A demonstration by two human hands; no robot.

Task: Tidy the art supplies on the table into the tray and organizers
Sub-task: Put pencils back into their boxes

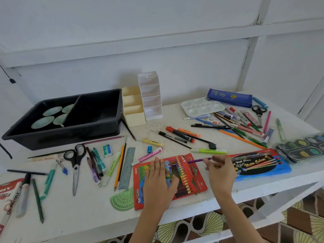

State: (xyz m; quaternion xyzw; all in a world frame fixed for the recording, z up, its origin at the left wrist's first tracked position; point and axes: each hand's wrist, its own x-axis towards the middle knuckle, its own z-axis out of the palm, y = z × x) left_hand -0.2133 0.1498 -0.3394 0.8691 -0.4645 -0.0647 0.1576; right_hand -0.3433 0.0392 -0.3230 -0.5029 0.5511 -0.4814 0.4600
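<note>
My left hand (160, 179) presses flat on a red colour-pencil box (184, 176) near the table's front edge. My right hand (220, 171) pinches a purple pencil (197, 161) whose tip points left into that box. A black two-part tray (70, 118) with green round lids in its left part stands at the back left. Beside the tray stand a cream organizer (133, 109) and a white organizer (150, 95), both showing nothing inside.
Black scissors (75, 162), pens, a ruler (127, 167) and a green protractor (122, 200) lie left of the box. To the right are a blue watercolour box (259, 165), a paint set (301, 149), a white palette (201, 106), a blue pencil case (229, 98) and several pens.
</note>
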